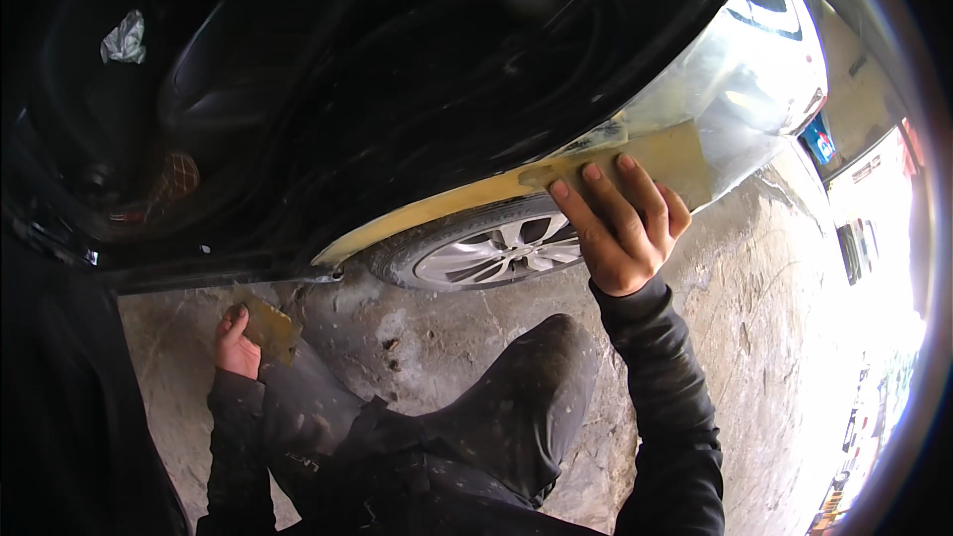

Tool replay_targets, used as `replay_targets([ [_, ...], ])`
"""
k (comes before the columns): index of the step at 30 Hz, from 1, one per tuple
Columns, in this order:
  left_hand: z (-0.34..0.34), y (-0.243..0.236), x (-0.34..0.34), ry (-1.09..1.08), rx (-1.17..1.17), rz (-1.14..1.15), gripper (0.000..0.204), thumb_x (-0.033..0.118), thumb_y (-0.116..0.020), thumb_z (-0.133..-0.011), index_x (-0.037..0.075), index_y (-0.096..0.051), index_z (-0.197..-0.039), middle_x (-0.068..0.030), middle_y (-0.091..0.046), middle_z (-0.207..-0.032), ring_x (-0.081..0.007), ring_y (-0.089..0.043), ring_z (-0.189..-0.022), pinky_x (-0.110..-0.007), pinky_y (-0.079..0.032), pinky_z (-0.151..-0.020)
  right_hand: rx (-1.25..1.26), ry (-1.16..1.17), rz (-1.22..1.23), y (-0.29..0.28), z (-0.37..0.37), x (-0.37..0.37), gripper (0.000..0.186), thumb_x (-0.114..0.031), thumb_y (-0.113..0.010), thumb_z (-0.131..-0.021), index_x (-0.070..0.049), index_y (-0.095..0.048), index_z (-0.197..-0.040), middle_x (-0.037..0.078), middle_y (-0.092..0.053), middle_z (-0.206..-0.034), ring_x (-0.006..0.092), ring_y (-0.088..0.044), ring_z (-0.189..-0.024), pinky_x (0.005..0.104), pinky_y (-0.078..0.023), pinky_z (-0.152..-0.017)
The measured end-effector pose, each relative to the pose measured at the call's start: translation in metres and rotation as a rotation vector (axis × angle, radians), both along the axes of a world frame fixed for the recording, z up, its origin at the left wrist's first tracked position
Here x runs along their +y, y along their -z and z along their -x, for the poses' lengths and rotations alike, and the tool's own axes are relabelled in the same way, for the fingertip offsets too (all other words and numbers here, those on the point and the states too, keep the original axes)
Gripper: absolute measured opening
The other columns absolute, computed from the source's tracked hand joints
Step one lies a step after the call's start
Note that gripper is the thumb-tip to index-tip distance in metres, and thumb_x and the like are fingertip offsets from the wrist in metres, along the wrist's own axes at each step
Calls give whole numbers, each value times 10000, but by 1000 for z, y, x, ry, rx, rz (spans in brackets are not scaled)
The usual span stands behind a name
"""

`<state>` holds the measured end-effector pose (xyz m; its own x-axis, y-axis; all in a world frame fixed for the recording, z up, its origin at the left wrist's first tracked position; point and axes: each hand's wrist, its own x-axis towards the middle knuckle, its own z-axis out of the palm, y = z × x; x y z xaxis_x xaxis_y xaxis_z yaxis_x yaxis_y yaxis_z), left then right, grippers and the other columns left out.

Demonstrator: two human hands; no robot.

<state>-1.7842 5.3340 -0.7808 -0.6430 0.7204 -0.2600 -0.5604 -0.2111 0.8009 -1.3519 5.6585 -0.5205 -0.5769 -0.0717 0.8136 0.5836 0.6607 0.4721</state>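
Fingers spread, the right hand holds an olive sheet against a yellow-patched car panel. Left of those fingers sits the wheel; below, stained concrete floor; rightward, bright daylight. The left hand pinches a tan piece.

A person's right hand holds a flat tan sheet at a car's side above the wheel; the left hand grips a smaller tan piece.
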Motion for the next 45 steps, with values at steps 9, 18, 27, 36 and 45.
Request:
replay_targets([
  [9,-4,-7,0,62,-16,-41,118,119,-659,-1083,92,-736,-1168,-26,-775,-1193,-174,-731,-1132,-362,-566,-1020,191,26,67,-19,-4,-21,398,-104,-814,-784,-212,-863,-1164,30,-795,-1178,260,-723,-1153,393,-475,-977],
  [18,-2,-6,-1,42,6,-24,112,115,-675,-1075,104,-736,-1168,-27,-778,-1192,-166,-733,-1131,-351,-574,-1015,484,35,140,-32,32,-9,446,2,-759,-770,-159,-868,-1171,53,-806,-1130,275,-726,-1139,417,-461,-1037],
  [27,1,-4,0,92,-28,-29,108,122,-666,-1079,103,-729,-1164,-40,-776,-1204,-180,-735,-1129,-369,-584,-1003,466,72,176,2,36,-23,441,-23,-753,-763,-172,-880,-1158,45,-807,-1139,268,-729,-1133,399,-472,-1005],
  [36,2,6,2,69,12,-24,142,126,-674,-1073,90,-745,-1190,-38,-780,-1202,-183,-736,-1115,-365,-581,-1003,461,14,203,-29,-1,-25,387,-18,-759,-791,-119,-851,-1153,74,-819,-1127,290,-738,-1167,418,-464,-1049],
  [45,4,1,0,55,22,-2,101,114,-669,-1065,89,-727,-1144,-27,-765,-1176,-176,-723,-1113,-349,-571,-1002,495,-22,48,-101,-2,20,424,26,-705,-808,-117,-841,-1183,67,-810,-1169,279,-734,-1174,408,-464,-1082],
])
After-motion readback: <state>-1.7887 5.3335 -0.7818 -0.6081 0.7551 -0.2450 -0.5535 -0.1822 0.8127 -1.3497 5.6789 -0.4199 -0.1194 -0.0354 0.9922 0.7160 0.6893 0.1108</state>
